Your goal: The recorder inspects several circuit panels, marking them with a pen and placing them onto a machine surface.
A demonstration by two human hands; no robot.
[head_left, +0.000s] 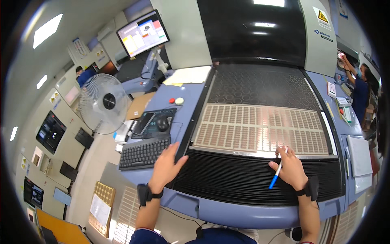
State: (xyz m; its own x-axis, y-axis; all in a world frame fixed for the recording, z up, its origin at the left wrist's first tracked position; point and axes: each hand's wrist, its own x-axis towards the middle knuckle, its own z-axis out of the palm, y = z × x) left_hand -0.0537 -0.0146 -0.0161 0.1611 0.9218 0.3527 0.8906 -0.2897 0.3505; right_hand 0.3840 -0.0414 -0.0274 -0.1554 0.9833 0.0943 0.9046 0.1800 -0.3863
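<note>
My left hand [165, 167] is open, its thumb and fingers apart, beside the right end of a black keyboard [144, 154] and the left edge of the machine bed. In my right hand [291, 168] is a slim white marker pen with a blue end [274, 179], slanting down to the left. The fingers of that hand are at the near edge of a flat panel [227, 126] patterned with rows of small coppery rectangles. That panel lies on the machine bed, just beyond a black ribbed cover [235, 175]. Dark wristbands sit on both my wrists.
Left of the bed are a mouse [163, 123], a phone [144, 123], red and pale buttons [175, 101], papers [187, 75], a monitor [143, 33] and a fan [103, 102]. A tall machine housing [256, 32] stands behind. On the right are a white stack [359, 156] and a person [359, 91].
</note>
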